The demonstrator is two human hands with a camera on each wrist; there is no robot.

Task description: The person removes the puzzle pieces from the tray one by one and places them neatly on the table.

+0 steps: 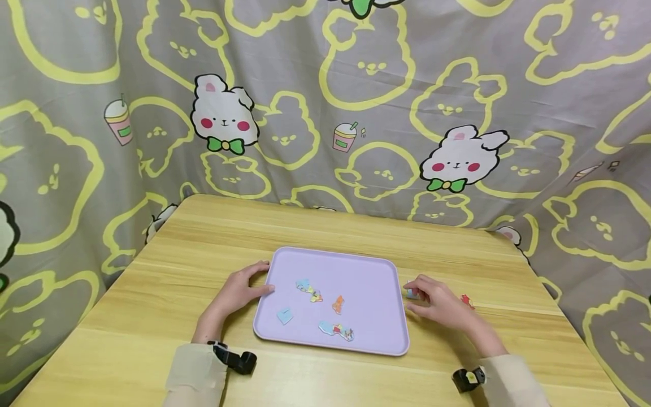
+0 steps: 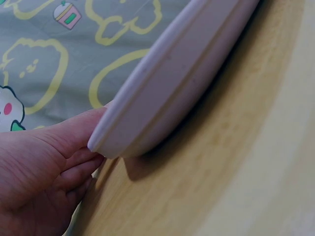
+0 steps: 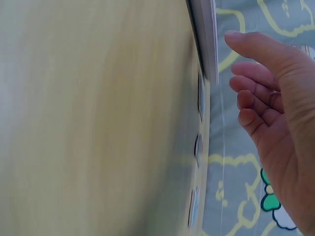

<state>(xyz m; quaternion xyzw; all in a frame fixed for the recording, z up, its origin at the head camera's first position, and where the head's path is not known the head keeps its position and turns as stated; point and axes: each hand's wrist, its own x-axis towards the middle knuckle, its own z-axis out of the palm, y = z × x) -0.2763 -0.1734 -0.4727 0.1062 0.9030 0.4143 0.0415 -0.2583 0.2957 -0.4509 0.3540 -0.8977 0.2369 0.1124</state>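
Note:
A lilac tray (image 1: 356, 277) lies on the wooden table with small flat puzzle-like pieces on it: a light blue square (image 1: 285, 315), an orange piece (image 1: 338, 304) and two joined multicoloured clusters, one upper left (image 1: 309, 289) and one lower right (image 1: 337, 329). My left hand (image 1: 239, 291) grips the tray's left rim, thumb on top and fingers below. Just off the right edge, my right hand (image 1: 432, 299) hovers with loosely bent fingers, holding nothing in the right wrist view. A light blue piece (image 1: 411, 290) shows by its fingertips, partly hidden.
A red piece (image 1: 467, 302) lies on the table behind my right hand. The right wrist view has several thin pieces (image 3: 198, 147) lying edge-on near the tray. A patterned grey curtain (image 1: 290, 68) hangs around the table's back and sides.

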